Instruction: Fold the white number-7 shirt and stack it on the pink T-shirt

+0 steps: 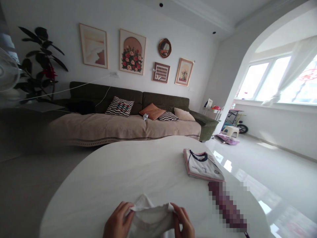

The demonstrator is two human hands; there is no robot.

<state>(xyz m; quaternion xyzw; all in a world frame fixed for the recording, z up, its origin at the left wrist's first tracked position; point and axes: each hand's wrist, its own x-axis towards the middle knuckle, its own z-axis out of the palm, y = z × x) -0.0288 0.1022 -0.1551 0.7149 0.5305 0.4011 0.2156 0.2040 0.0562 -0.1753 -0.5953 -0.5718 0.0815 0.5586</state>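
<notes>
Left hand (119, 219): your thumb and fingers are clamped on the edge of the white garment.
Right hand (183, 221): your fingertips pinch the other end of that same edge.
White garment (151, 224): it hangs between your fingers, its edge drawn across from one hand to the other; a loose corner pokes up just beyond your left fingers, and the lower part runs out of view. It looks loose and unfolded, so I judge this piece as work left.
Folded pile (203, 165): beyond your right fingers and to their right, squared, with a navy-collared white shirt on top and pink edges beneath. This part looks done.
Dark-red item (228, 206): right of your right fingers, near the pile; pixelated, so you cannot tell what it is.
White table (111, 175): its top stretches ahead of your fingers.
</notes>
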